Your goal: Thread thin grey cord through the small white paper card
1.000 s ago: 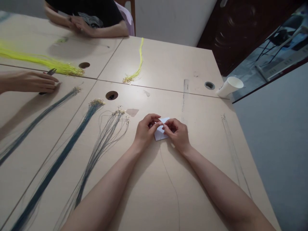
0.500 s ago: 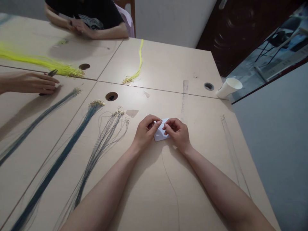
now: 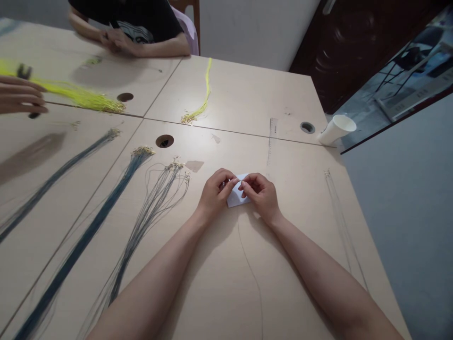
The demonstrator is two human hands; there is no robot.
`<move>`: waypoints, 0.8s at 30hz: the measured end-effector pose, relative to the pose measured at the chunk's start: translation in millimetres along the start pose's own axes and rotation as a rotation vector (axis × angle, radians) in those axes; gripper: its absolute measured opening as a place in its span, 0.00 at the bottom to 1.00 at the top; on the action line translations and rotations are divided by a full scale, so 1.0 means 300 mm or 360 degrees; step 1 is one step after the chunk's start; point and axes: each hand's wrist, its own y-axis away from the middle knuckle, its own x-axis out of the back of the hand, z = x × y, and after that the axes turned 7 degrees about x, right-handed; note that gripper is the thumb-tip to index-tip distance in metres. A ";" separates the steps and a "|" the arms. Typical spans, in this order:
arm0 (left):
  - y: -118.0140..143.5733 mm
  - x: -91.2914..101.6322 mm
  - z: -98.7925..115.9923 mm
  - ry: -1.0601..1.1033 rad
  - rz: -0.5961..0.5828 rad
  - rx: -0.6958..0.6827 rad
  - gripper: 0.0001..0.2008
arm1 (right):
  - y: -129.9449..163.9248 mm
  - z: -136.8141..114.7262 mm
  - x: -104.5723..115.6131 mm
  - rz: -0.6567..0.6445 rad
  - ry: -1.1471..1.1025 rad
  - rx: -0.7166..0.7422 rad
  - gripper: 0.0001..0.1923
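— What are the two hands doing?
— The left hand (image 3: 214,193) and right hand (image 3: 260,194) are close together at the middle of the desk (image 3: 226,283), fingertips pinched on a small white card (image 3: 236,198) lying between them. A thin cord (image 3: 252,274) trails from the card toward the near edge.
— And around them?
— Bundles of dark blue cords (image 3: 141,222) lie to the left, yellow cords (image 3: 200,106) farther back, a ruler (image 3: 272,139) and a tipped paper cup (image 3: 336,130) to the right. Another person's hand (image 3: 19,97) is at the far left.
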 end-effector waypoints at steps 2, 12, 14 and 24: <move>0.002 -0.001 0.000 -0.0013 0.0026 0.0015 0.08 | -0.001 0.000 0.000 -0.0007 0.0001 0.0003 0.05; 0.005 -0.005 0.003 -0.0042 0.0069 0.0023 0.09 | 0.006 -0.003 -0.001 0.0045 0.0067 0.0064 0.05; 0.006 -0.007 0.002 -0.0047 0.0057 0.0033 0.09 | 0.011 -0.001 -0.003 0.0065 0.0167 0.0124 0.05; 0.007 -0.008 0.004 -0.0043 0.0043 0.0046 0.09 | 0.007 0.005 -0.006 0.0046 0.0304 0.0191 0.05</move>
